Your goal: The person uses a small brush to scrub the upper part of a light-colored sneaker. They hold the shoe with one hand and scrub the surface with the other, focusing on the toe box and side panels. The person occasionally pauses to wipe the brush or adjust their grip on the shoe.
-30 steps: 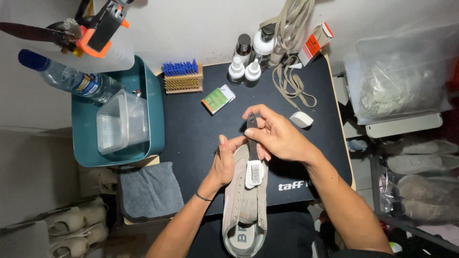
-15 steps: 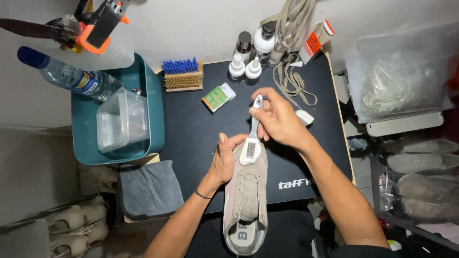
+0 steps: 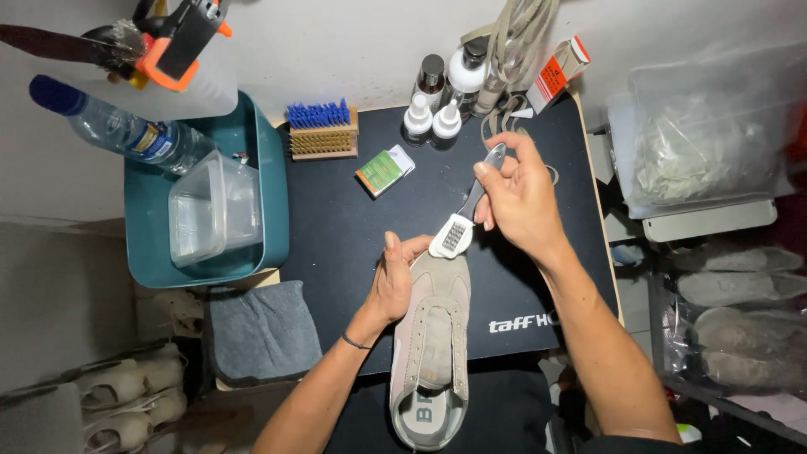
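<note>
Over at the left edge of the worktop sat a teal tub (image 3: 269, 210) with a clear plastic container (image 3: 214, 210) inside it, and a water bottle (image 3: 126, 130) with a blue cap leaning across its far corner. A grey cloth (image 3: 262, 332) lay folded just off the near left corner of the black mat (image 3: 336, 244).

Along the far edge there was a wooden brush (image 3: 321, 134) with blue bristles, then a small green box (image 3: 384, 171) a bit in from it, then a cluster of little white and dark bottles (image 3: 441, 97).

Middle of the mat, near edge: a beige sneaker (image 3: 430, 345), laces out, toe pointing away, heel hanging over the near edge. The left hand (image 3: 395, 282) was wrapped around the left side of the toe, gripping it.

The right hand (image 3: 517, 197) was closed around the handle of a small brush (image 3: 464, 220) with a white head, and that head was sitting right at the toe tip, touching it as far as I could tell from this angle.

A tangle of beige laces (image 3: 513, 50) hung at the far right corner beside an orange and white box (image 3: 559, 71).
</note>
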